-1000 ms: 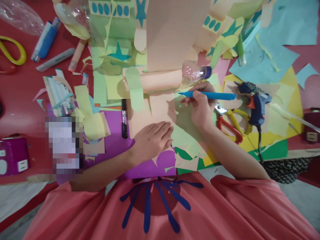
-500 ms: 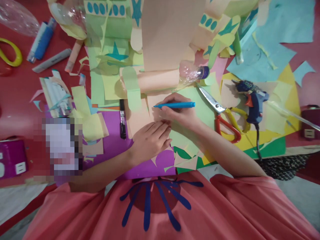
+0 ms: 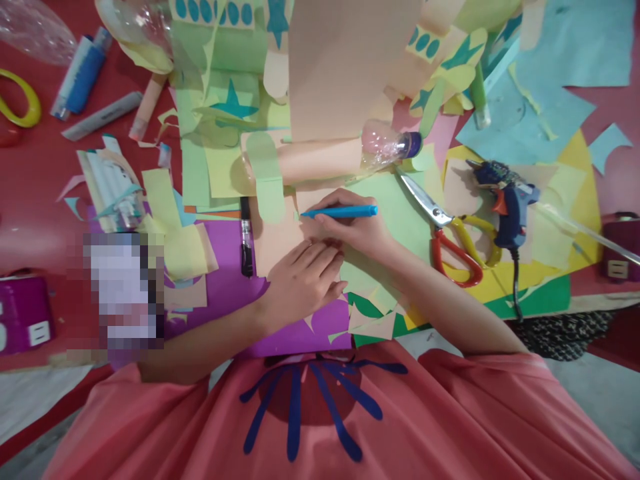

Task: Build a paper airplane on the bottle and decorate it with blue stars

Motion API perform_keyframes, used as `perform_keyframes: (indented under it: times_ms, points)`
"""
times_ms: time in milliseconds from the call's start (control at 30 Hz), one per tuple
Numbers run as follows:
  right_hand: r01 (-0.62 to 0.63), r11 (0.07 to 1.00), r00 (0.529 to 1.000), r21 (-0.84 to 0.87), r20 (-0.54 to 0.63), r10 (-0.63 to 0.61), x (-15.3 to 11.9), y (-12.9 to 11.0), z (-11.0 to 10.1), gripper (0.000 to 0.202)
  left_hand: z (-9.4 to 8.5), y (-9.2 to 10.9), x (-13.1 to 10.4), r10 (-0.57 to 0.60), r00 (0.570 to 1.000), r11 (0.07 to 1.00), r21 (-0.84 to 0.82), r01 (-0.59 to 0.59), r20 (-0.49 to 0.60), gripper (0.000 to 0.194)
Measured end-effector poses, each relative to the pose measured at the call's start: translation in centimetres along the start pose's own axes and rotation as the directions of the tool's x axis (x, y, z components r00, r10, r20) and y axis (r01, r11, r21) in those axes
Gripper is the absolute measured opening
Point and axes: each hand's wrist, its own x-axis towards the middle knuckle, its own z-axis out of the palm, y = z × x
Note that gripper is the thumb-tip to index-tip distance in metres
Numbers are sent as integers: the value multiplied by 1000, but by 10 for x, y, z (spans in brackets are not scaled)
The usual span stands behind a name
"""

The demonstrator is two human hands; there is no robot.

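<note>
We had a glossy red tabletop (image 3: pixel 43 200) under everything & took the flat pale green paper sheet (image 3: pixel 400 200) as ref. pt. Along its top edge lay a clear plastic bottle wrapped in peach paper (image 3: pixel 325 159), dark purple cap on. On its L side, partly under the hands, was the matte pale peach paper (image 3: pixel 273 243). To its R we saw steel scissors w/ one red & one yellow handle (image 3: pixel 441 217); farther R, a dark blue plastic glue gun w/ orange trigger (image 3: pixel 513 210).

The left hand (image 3: pixel 307 277), just L of the sheet, lay palm down on the peach paper, fingers straight & nearly together, gripping nothing. The right hand (image 3: pixel 357 227), over the sheet's L edge, had thumb & fingers closed round a slim bright blue plastic pen (image 3: pixel 345 211), tip at the peach paper; couldn't tell if it left ink.

A sec. ago that hand was over the sheet itself, hiding the scissors' blades. It had since moved L & the blades showed, while the left hand stayed put. We judged the pen work was now on the peach paper, prob. steadied by the left hand.
</note>
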Motion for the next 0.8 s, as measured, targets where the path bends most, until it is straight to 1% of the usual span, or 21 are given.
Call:
perform_keyframes:
  times_ms: [167,467,633,800]
  points:
    - [-24,1000,1000,-19,4,24,0,-1,0,9,1,0,-1,-3,1000,1000,-18,3,26,42]
    - [-62,998,998,-17,-2,62,-1,-2,1,5,-2,0,-1,-1,1000,1000,-9,1,28,41]
    - [-25,1000,999,-15,-38,24,-1,0,-1,7,0,0,-2,-10,998,1000,-13,11,59,40]
    - [-52,996,994,-67,-100,45,-3,0,-3,9,-1,0,-3,7,999,1000,-19,-6,39,39]
